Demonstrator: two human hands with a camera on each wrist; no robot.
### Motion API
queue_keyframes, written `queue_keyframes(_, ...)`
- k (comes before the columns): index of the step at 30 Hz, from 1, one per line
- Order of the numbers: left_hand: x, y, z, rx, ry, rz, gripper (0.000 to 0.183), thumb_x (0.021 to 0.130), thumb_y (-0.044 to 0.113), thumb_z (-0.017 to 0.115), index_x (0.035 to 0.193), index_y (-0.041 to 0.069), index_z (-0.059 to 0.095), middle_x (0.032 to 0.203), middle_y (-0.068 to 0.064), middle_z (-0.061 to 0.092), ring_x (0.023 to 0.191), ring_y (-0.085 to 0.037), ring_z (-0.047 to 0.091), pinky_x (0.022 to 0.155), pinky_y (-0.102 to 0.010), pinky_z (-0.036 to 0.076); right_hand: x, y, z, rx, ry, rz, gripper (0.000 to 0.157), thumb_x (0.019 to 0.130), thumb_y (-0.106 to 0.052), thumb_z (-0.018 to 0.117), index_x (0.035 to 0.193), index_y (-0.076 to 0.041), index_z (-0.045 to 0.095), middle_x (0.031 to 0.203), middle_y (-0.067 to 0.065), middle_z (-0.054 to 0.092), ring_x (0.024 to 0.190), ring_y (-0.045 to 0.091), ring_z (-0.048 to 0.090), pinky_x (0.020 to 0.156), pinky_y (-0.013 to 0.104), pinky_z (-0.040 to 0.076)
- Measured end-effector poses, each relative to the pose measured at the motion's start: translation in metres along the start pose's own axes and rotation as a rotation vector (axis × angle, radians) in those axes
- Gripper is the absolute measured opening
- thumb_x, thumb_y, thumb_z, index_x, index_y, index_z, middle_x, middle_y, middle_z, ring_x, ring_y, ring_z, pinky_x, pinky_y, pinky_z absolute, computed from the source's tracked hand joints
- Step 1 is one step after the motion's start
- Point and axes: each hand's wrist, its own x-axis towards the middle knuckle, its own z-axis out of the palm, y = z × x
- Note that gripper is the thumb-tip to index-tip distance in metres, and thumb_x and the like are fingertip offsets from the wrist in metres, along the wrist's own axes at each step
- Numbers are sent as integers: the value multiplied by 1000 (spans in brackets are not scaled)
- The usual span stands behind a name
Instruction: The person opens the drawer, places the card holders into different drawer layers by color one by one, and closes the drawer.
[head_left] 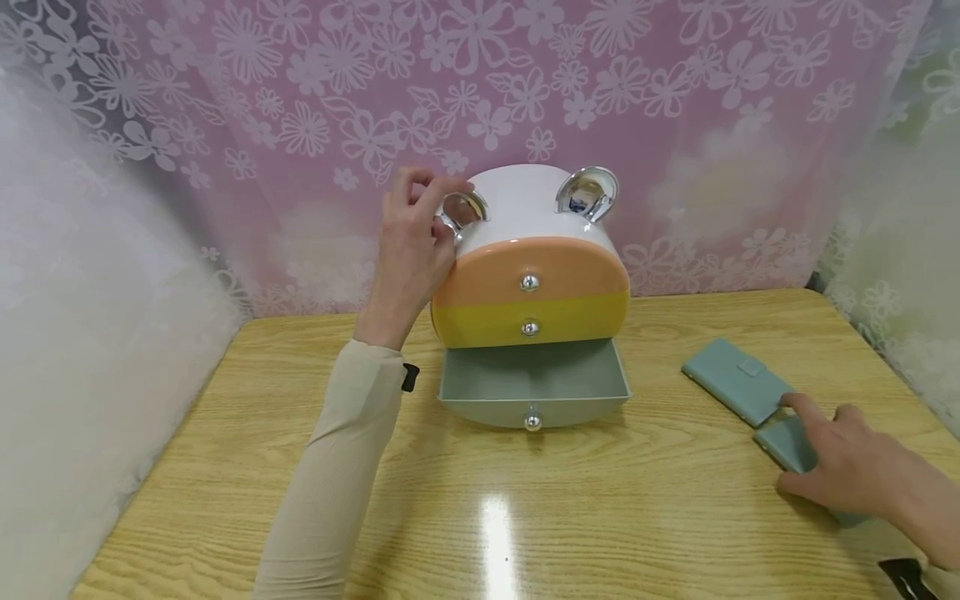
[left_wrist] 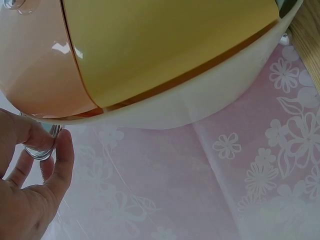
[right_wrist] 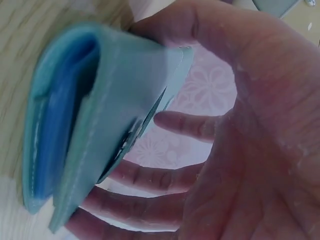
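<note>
A rounded white drawer box (head_left: 525, 196) stands at the back of the table, with an orange drawer (head_left: 480, 271), a yellow drawer (head_left: 480, 321) and a green bottom drawer (head_left: 487, 410) pulled out. My left hand (head_left: 412, 237) holds the silver ear-shaped ring (head_left: 467, 204) on its top left; the left wrist view shows thumb and fingers around that ring (left_wrist: 40, 150). At the right, my right hand (head_left: 862, 458) reaches over a teal wallet (head_left: 787, 442). Its thumb and fingers span the folded wallet (right_wrist: 130, 90) at opposite edges, and blue lining shows inside.
A second teal wallet (head_left: 735, 379) with a strap lies just beyond the right hand. Another silver ear (head_left: 588, 193) tops the box's right side. Flowered pink cloth (head_left: 487, 83) hangs behind the wooden table (head_left: 600, 508).
</note>
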Motion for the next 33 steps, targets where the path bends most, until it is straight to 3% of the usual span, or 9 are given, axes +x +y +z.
queue_keyframes(13, 2, -1, 1, 10, -17, -14, 42, 89, -7, 56, 121, 16, 70, 123, -13, 49, 106, -30, 50, 95, -40, 45, 1, 0, -1, -120, 154, -67, 95, 74, -44, 86, 141, 5, 38, 96, 39, 55, 70, 34, 58, 58, 49, 49)
queue_keyframes(19, 2, 0, 0, 5, -17, -10, 42, 89, -7, 55, 120, 17, 70, 122, -13, 50, 104, -30, 50, 94, -40, 44, -2, -3, -3, -85, 173, -54, 90, 73, -44, 87, 134, 5, 43, 97, 41, 52, 64, 30, 56, 54, 43, 47)
queue_keyframes(29, 2, -1, -1, 14, -11, 2, 40, 89, -5, 55, 120, 17, 68, 121, -13, 51, 104, -30, 51, 94, -40, 46, -8, -13, -10, -72, 294, -90, 85, 73, -41, 88, 133, 2, 46, 102, 45, 52, 62, 29, 58, 53, 43, 48)
queue_keyframes(33, 2, -3, -1, -14, 9, 8, 41, 87, -6, 55, 120, 15, 67, 120, -13, 52, 102, -30, 52, 91, -40, 47, -9, -21, -13, -47, 368, -115, 83, 74, -37, 88, 135, -2, 46, 108, 47, 52, 65, 34, 60, 53, 45, 49)
